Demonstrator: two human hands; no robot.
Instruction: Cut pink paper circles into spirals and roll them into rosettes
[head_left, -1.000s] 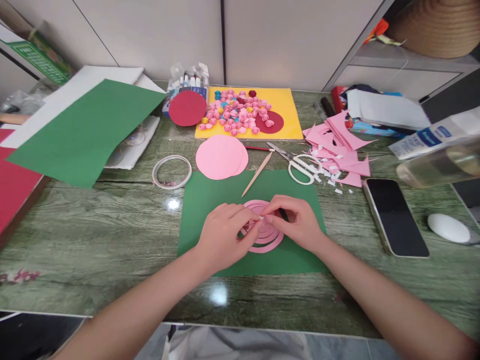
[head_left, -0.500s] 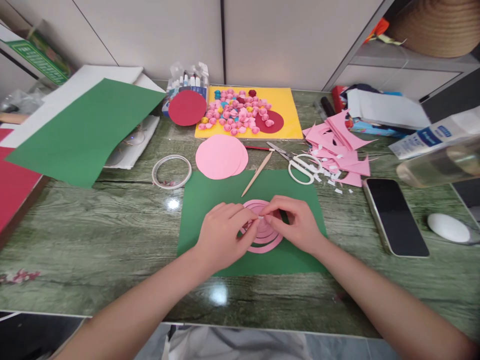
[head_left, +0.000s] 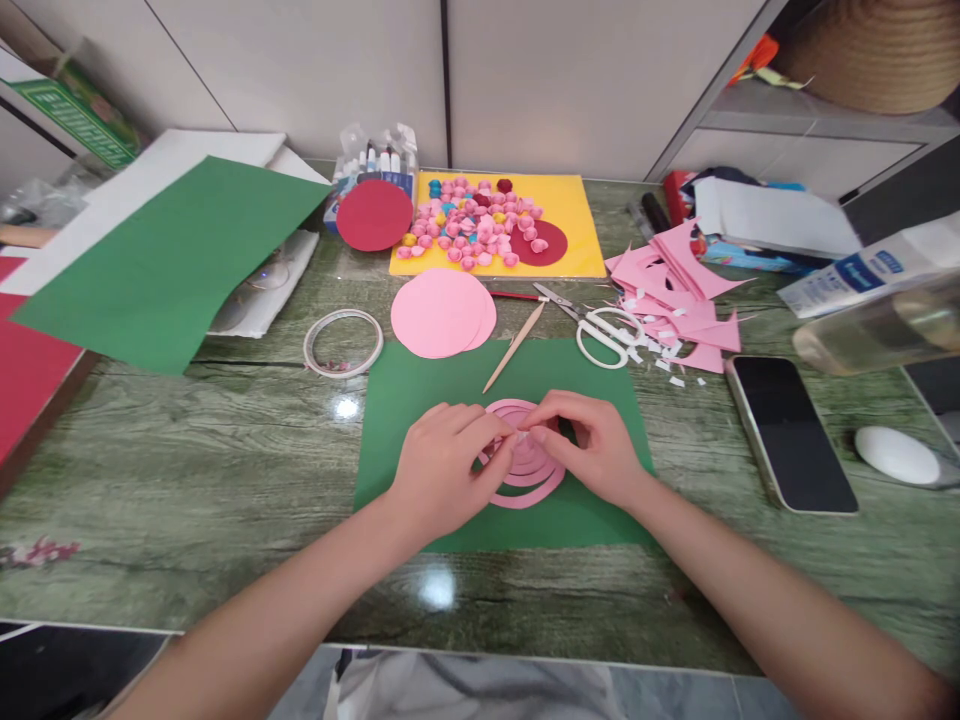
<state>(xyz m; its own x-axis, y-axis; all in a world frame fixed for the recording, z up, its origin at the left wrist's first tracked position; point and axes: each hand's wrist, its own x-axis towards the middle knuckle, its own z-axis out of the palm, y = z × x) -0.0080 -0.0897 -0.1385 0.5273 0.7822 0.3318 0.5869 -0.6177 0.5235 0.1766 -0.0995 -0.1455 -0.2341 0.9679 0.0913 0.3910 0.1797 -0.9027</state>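
While both hands meet over the middle of the glossy, green wood-grained tabletop (head_left: 187,470), the objects read from left to right as follows. A large sheet of matte green card (head_left: 172,260) lies tilted over white sheets; near it rests a thin, translucent tape ring (head_left: 343,343). The left hand (head_left: 439,475) pinches a small white piece together with the inner end of the pink paper spiral (head_left: 525,470), fingers narrowly closed. That spiral, cut in flat concentric coils, lies on a rectangular green sheet (head_left: 405,400). Behind it sit smooth pink paper discs (head_left: 441,312), a slender wooden stick (head_left: 516,347) and a yellow sheet (head_left: 577,240) heaped with small rolled paper buds. The right hand (head_left: 592,445) grips the same spiral's centre, fingers curled tight. White-handled scissors (head_left: 604,335), angular pink offcuts (head_left: 675,290) and a dark, glossy phone (head_left: 791,432) follow.
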